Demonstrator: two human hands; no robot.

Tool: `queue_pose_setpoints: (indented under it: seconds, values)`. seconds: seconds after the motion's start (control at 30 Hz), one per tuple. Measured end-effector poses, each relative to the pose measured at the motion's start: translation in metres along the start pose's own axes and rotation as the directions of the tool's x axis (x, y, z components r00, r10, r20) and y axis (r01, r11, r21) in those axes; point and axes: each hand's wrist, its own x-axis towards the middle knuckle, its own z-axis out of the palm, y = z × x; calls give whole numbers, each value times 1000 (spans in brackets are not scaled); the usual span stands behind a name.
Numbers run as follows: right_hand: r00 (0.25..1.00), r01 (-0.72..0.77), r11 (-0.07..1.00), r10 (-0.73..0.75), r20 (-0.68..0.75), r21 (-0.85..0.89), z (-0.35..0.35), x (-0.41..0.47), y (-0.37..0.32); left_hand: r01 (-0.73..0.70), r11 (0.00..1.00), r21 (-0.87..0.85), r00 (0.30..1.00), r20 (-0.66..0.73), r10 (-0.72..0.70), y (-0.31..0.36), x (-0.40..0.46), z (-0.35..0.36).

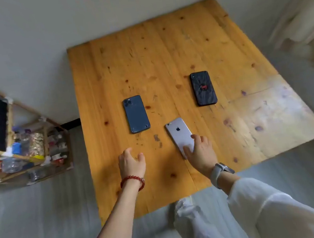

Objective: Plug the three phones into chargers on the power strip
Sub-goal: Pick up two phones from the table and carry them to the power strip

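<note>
Three phones lie face down on the wooden table (163,57). A dark blue phone (136,114) is at the centre left. A black phone with a red mark (203,88) is to the right. A silver phone (179,133) lies nearest to me, and my right hand (201,153) rests on its near end, fingers spread over it. My left hand (131,161) hovers above the table just below the blue phone, fingers curled and holding nothing. No power strip or charger is in view.
A wooden shelf rack (14,143) with bottles and clutter stands on the floor to the left of the table. A pale curtain (309,32) hangs at the right. White walls lie behind the table. My white trousers (207,222) are below.
</note>
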Motion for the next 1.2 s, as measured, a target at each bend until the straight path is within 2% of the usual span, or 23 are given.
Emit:
queue_pose_setpoints:
  seconds: [0.1, 0.2, 0.37, 0.5, 0.63, 0.7, 0.8, 0.87, 0.97, 1.1, 1.2]
  values:
    - [990, -140, 980, 140, -14, -140, 11, 30, -8, 72, 996, 61, 997, -24, -71, 10, 40, 14]
    - [977, -206, 957, 212, 9, -204, 20, 49, -21, 102, 983, 153, 994, -52, -95, 21, 76, 25]
    - [967, -239, 952, 252, 47, -190, 21, 59, -24, 100, 930, 355, 987, -151, -49, 41, 115, 39]
    - [965, -253, 962, 259, 42, -102, 20, 55, -27, 78, 923, 377, 990, -139, -27, 56, 126, 47]
    - [958, -285, 957, 287, 17, -55, 24, 45, -35, 51, 938, 343, 998, -56, -34, 66, 135, 40]
    - [956, -293, 956, 293, -1, 24, 26, 39, -38, 11, 954, 300, 1000, 6, -14, 72, 141, 36]
    - [964, -261, 961, 264, -22, 91, 29, 27, -39, -92, 993, 72, 986, 144, 81, 81, 145, 32]
    - [960, -272, 955, 279, -39, 119, 27, 14, -35, -157, 987, 23, 958, 245, 147, 84, 141, 28]
    - [926, -341, 905, 370, -73, 253, 22, -12, -24, -257, 964, 70, 893, 398, 209, 79, 129, 21]
    - [874, -369, 837, 460, -156, 404, 6, -53, -2, -358, 933, 45, 828, 478, 294, 69, 84, 24]
    - [797, -371, 753, 558, -229, 544, -9, -95, 19, -407, 913, -46, 742, 567, 359, 73, 27, 37]
